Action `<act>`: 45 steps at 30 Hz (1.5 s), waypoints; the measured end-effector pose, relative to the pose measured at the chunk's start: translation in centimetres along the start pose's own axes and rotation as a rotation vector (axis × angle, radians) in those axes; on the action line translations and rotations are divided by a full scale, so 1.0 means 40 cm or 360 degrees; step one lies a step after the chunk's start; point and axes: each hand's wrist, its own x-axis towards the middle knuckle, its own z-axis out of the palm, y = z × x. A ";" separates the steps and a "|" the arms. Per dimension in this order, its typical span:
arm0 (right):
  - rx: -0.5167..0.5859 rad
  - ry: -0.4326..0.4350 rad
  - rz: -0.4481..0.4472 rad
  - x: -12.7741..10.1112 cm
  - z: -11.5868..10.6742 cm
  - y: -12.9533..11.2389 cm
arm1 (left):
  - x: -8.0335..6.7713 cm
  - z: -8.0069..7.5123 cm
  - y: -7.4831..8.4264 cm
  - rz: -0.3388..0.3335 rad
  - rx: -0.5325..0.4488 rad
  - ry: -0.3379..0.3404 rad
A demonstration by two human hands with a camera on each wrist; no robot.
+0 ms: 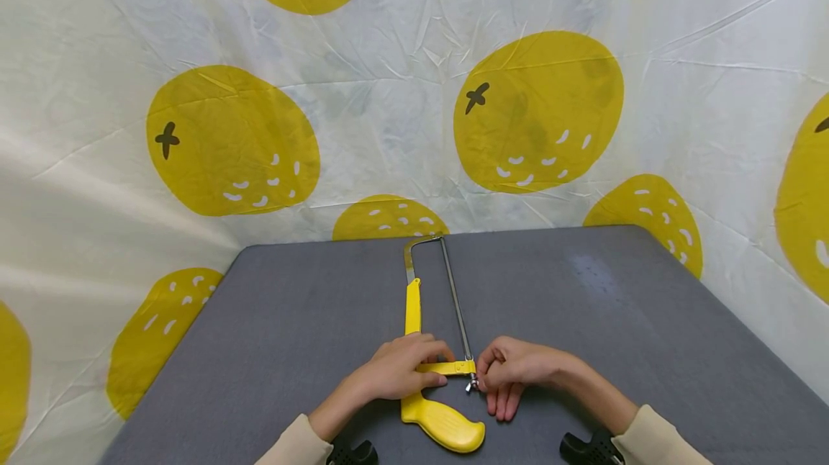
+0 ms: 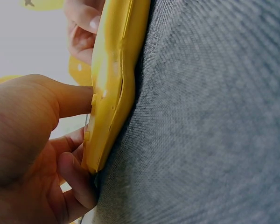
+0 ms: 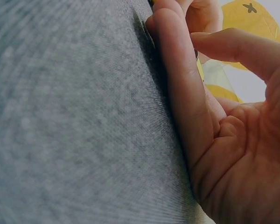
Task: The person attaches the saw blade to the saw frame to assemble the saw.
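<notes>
**Holding a yellow hacksaw flat on the grey table**

Lying flat on the grey table point(image 1: 272, 350), the yellow hacksaw point(image 1: 412, 314) has its handle point(image 1: 447, 425) toward the person and its metal frame running away from both hands to the far edge. The thin blade point(image 1: 455, 299) runs along the right side of the frame, starting just beyond the fingertips of the right hand.

The left hand point(image 1: 398, 368) rests across the saw where the yellow cross arm point(image 1: 447, 367) leaves the handle. Its fingers are curled over that arm, and the left wrist view shows the thumb point(image 2: 70, 100) pressing the side of the yellow plastic point(image 2: 112, 79) while the other fingers wrap under its edge. So the left hand grips the saw.

The right hand point(image 1: 514, 371) sits just to the right of the left hand, beside the end of the cross arm. Thumb and forefinger come together at the small metal wing nut point(image 1: 473, 382) at the lower end of the blade and appear to pinch it; the remaining fingers point(image 1: 504, 402) lie straight and flat on the table. In the right wrist view the edge of the right hand point(image 3: 186, 121) lies against the grey surface, with the forefinger point(image 3: 238, 46) bent over above it.

Cream sleeves point(image 1: 654, 436) cover both forearms. Behind the table, beyond the hands, hangs a white cloth point(image 1: 401, 91) printed with large yellow fruit.
</notes>
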 end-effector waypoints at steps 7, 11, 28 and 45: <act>-0.0009 0.0000 -0.0011 0.001 -0.001 0.003 | 0.001 0.002 0.000 -0.0010 0.0002 -0.0002; -0.0009 0.0004 -0.0008 0.002 -0.001 0.003 | 0.001 0.005 -0.002 -0.0005 0.0006 0.0000; -0.0010 -0.0001 -0.0027 0.002 -0.002 0.002 | 0.004 0.006 -0.006 -0.0004 0.0021 0.0001; 0.0021 0.0004 -0.0009 0.007 -0.002 0.006 | 0.004 0.004 -0.007 -0.0002 0.0002 -0.0002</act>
